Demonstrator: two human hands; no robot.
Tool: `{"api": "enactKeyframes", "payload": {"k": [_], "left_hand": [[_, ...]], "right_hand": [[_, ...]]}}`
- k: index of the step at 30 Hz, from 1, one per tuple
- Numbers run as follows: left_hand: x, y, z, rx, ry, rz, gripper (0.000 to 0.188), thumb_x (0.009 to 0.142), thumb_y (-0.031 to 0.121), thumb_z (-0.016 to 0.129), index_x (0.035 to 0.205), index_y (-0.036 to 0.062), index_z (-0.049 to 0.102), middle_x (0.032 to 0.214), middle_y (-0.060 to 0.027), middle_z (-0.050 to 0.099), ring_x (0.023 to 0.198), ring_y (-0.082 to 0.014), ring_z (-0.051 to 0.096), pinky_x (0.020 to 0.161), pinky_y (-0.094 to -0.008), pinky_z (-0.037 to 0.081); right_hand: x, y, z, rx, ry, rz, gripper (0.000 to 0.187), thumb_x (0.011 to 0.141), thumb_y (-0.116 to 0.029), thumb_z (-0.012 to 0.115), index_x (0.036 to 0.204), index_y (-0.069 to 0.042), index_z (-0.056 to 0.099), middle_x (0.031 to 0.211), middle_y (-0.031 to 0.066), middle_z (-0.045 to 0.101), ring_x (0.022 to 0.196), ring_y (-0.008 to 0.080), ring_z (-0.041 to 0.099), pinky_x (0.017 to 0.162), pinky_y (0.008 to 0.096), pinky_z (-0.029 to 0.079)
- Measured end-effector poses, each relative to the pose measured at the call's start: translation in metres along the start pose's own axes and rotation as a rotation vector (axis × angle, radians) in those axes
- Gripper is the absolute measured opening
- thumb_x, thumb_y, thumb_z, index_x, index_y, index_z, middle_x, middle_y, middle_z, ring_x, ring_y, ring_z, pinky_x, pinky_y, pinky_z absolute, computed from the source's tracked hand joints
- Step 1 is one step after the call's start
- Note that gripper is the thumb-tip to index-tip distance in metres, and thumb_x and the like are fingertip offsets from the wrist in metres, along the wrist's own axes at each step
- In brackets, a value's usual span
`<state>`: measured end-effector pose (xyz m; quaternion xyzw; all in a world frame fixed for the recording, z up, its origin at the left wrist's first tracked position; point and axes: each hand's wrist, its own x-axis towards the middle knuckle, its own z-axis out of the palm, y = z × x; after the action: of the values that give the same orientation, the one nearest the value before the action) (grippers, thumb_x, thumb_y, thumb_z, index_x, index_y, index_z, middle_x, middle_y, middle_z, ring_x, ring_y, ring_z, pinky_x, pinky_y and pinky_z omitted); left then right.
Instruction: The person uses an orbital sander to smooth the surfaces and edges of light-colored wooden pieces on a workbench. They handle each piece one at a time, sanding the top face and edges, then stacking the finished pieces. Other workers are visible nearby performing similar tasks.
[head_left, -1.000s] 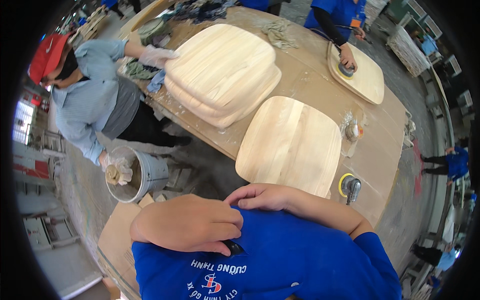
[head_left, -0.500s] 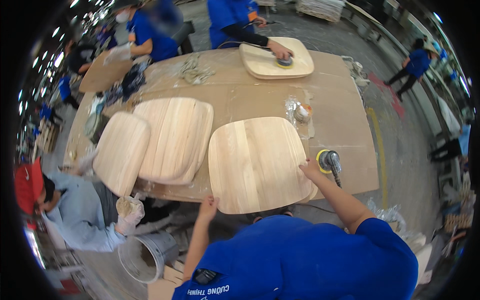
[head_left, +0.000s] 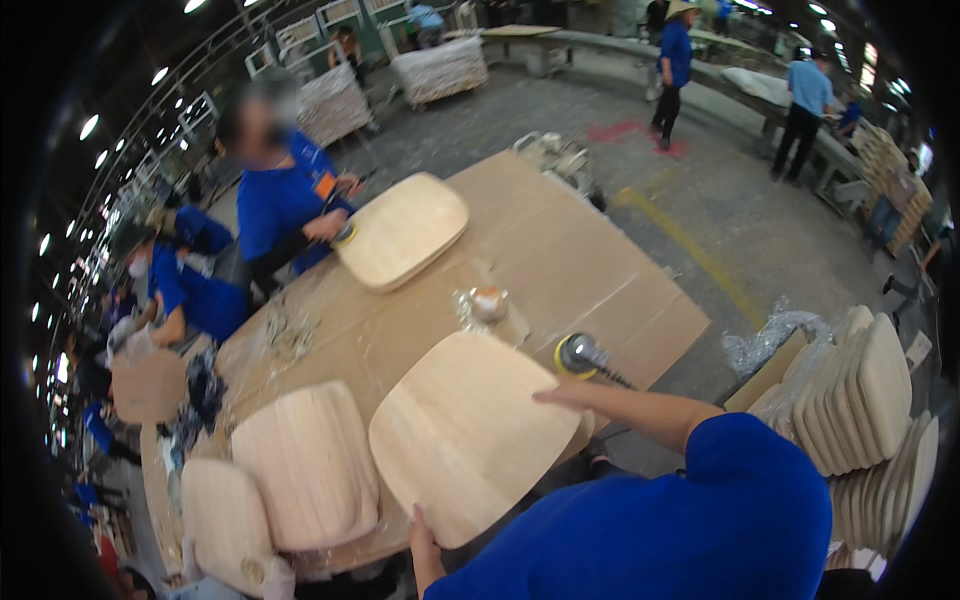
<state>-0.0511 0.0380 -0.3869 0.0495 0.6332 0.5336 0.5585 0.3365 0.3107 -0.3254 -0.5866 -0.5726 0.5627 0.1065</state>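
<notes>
A pale wooden seat panel [head_left: 470,430], roughly square with rounded corners, is in front of me at the table's near edge. My left hand [head_left: 424,545] grips its near left edge, thumb on top. At the opposite edge, my right hand [head_left: 566,392] holds the panel, its fingers partly hidden. Part of another panel [head_left: 582,436] shows beneath, by my right forearm. Just beyond my right hand lies a round sander [head_left: 580,354] with a yellow rim and a dark hose.
Stacked panels [head_left: 305,465] and another panel [head_left: 225,525] lie left on the cardboard-covered table [head_left: 560,250]. A co-worker sands a panel [head_left: 405,228] across from me. A small round container [head_left: 488,303] stands mid-table. Many seat panels [head_left: 850,400] are piled at right.
My view has swung right, bringing the piled panels at right into sight. Both hands stay on the panel's edges, and more of the panel underneath shows at its right.
</notes>
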Motion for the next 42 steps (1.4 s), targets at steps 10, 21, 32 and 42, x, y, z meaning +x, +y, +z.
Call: {"api": "enactKeyframes", "payload": {"k": [10,21,32,42], "left_hand": [[-0.038,0.030,0.137,0.102,0.227,0.386,0.055,0.095,0.030,0.058,0.135,-0.0040,0.041,0.124,-0.0175,0.057,0.109,-0.0286,0.058,0.088,-0.0412,0.051],[0.038,0.090,0.431,0.410,-0.086,0.409,0.049,0.086,0.010,0.066,0.128,-0.0079,0.048,0.120,-0.0190,0.060,0.104,-0.0263,0.061,0.089,-0.0364,0.050],[0.162,0.045,0.532,0.391,-0.163,0.371,0.047,0.087,0.014,0.068,0.125,-0.0085,0.052,0.118,-0.0183,0.062,0.100,-0.0247,0.062,0.087,-0.0334,0.049],[0.179,0.049,0.537,0.188,-0.278,-0.030,0.051,0.094,0.025,0.060,0.134,-0.0017,0.043,0.122,-0.0148,0.059,0.106,-0.0284,0.061,0.082,-0.0403,0.053]], "right_hand": [[0.009,-0.004,-0.088,-0.001,0.074,-0.301,0.067,0.073,-0.044,0.078,0.120,-0.001,0.057,0.111,0.0180,0.065,0.104,0.0280,0.062,0.089,0.0368,0.048],[0.027,0.093,-0.355,0.467,0.296,-0.112,0.058,0.080,-0.031,0.075,0.123,0.003,0.057,0.112,0.0145,0.066,0.100,0.0224,0.064,0.086,0.0352,0.050],[0.117,0.098,-0.450,0.251,0.377,0.114,0.063,0.072,-0.035,0.081,0.116,0.006,0.062,0.109,0.0185,0.066,0.097,0.0275,0.065,0.085,0.0366,0.050],[0.189,0.087,-0.446,-0.017,0.456,0.169,0.071,0.076,-0.032,0.076,0.132,0.001,0.048,0.127,0.0225,0.056,0.116,0.0348,0.056,0.095,0.0404,0.047]]}}
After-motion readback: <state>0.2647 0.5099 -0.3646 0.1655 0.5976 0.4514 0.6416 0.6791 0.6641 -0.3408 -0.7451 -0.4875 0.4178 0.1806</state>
